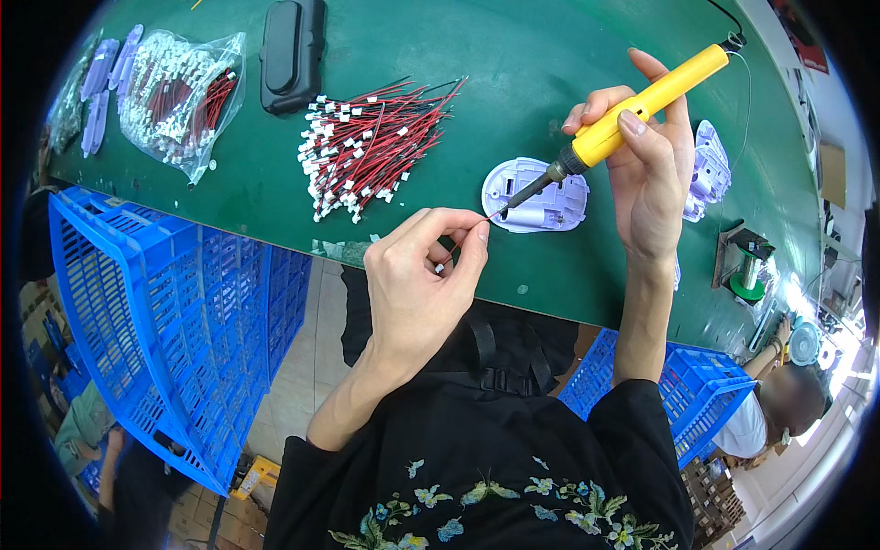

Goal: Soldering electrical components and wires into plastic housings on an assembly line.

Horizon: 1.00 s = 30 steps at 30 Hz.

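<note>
My right hand (655, 179) is wrapped round the yellow handle of a soldering iron (653, 103), its dark tip slanting down to the left. Beneath that tip lies a lilac plastic shell (566, 203), open side up, on the green table (403, 46). My left hand (417, 280) pinches a thin red and black wire lead at the shell's left edge, close to the iron's tip. The lead's white connector (439, 268) shows below my fingers. Whether the tip touches the wire I cannot tell. Farther left lies a loose pile of red and black leads (380, 147) with white connectors.
A clear bag of leads (188, 105) and a black case (293, 55) lie at the far left. More lilac shells (708, 174) and a solder spool (750, 275) are to the right. Blue crates (174, 312) stand by the table's near edge. Another person (747, 426) sits at the right.
</note>
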Motion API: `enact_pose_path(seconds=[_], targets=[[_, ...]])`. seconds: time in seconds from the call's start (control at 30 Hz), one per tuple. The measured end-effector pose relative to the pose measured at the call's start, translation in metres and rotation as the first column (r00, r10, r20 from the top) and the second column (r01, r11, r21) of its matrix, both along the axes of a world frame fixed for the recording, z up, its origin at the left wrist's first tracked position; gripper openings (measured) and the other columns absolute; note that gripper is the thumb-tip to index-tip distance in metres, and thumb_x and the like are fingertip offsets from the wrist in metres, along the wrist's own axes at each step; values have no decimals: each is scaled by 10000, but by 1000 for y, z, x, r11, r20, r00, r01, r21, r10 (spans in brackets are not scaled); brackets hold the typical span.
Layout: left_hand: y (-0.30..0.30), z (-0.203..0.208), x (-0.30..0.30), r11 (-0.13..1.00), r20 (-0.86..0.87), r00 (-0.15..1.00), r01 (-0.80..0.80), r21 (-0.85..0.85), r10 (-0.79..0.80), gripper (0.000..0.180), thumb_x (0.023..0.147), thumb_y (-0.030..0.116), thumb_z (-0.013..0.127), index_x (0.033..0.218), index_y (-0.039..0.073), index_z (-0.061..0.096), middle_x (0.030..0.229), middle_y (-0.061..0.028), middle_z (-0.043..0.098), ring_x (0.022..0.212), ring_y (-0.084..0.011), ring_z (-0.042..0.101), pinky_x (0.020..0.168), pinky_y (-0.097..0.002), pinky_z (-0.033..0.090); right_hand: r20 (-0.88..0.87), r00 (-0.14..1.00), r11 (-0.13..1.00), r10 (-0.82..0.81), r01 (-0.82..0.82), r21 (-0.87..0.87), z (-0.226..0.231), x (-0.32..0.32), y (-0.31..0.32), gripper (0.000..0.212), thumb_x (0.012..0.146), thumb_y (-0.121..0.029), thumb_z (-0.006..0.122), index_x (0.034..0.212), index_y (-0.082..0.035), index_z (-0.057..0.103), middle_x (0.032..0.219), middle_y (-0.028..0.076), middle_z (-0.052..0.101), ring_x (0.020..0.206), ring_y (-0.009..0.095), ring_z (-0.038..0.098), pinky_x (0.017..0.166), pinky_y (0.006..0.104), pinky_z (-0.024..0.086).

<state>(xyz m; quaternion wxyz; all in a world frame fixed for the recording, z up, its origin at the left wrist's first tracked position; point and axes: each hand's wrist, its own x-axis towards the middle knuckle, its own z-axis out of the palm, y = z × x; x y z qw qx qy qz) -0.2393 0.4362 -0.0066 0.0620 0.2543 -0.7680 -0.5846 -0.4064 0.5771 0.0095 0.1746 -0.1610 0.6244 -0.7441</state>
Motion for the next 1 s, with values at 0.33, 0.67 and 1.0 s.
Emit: enact_pose_path(seconds=[0.33, 0.67, 1.0], targets=[[0, -1, 0, 1000, -3, 1000, 5, -11, -5, 85, 904, 9, 740, 981, -27, 744, 798, -52, 734, 581, -15, 601, 483, -178, 421, -45, 998, 999, -36, 35, -32, 8, -9, 13, 596, 963, -144, 558, 1466, 59, 310, 963, 184, 664, 901, 310, 701, 896, 443, 558], [1, 0, -1, 1000, -6, 1000, 10, -25, -11, 118, 902, -2, 738, 1017, -25, 737, 775, -43, 712, 567, -7, 559, 471, -179, 388, -93, 993, 998, -67, 65, -24, 13, -15, 29, 622, 947, -169, 528, 1480, 65, 308, 972, 190, 655, 927, 316, 693, 918, 442, 544], [0, -2, 9, 965, -122, 980, 128, -230, -159, 152, 862, -49, 751, 990, 10, 694, 860, -49, 666, 584, -81, 534, 507, -246, 395, -104, 994, 1000, -9, 8, -10, 28, -22, 47, 644, 941, -203, 545, 1484, 62, 321, 957, 196, 650, 886, 313, 685, 887, 448, 556]])
